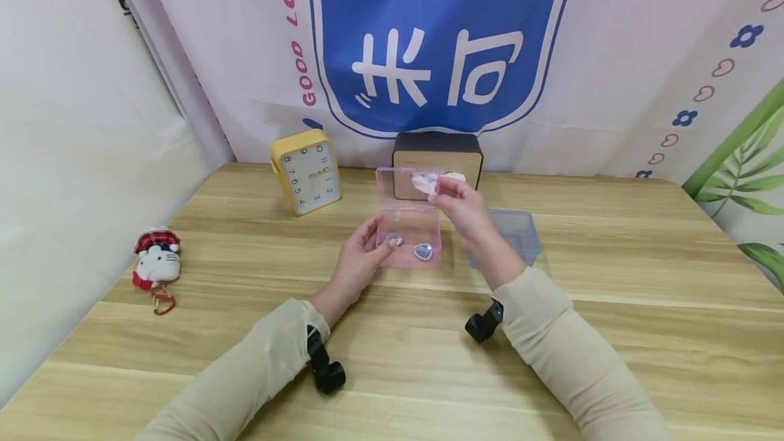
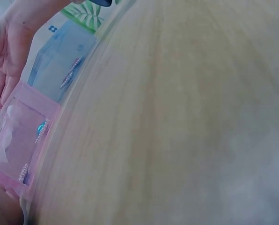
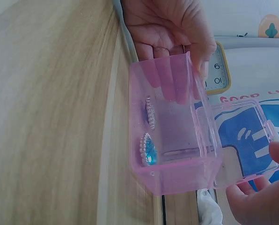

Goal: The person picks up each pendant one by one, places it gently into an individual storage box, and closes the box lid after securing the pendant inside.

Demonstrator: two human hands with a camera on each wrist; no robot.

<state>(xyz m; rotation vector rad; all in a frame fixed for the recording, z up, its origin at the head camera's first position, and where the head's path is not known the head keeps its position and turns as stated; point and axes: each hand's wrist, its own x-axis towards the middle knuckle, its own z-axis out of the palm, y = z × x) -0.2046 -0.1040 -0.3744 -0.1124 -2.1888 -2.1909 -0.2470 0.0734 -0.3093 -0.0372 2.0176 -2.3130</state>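
A small pink see-through plastic box [image 1: 409, 223] stands with its hinged lid [image 3: 247, 140] raised. Two heart-like gems edged with small beads lie inside, one a blue gem [image 1: 423, 251] at the right, the other gem [image 3: 150, 112] nearer the left wall. My left hand [image 1: 361, 257] grips the box's left end, thumb at the front and fingers at the side. At the lid's right edge, my right hand [image 1: 468, 213] pinches the plastic between thumb and fingers. Behind the lid shows a crumpled white thing [image 3: 209, 208], partly hidden by it.
A blue see-through box [image 1: 520, 233] holding beaded pieces [image 2: 70, 74] stands right of the pink one. Behind are a wood-faced block with dark edges [image 1: 410, 155] and a yellow clock [image 1: 315, 175]. A plush keychain [image 1: 158, 265] lies at the table's left.
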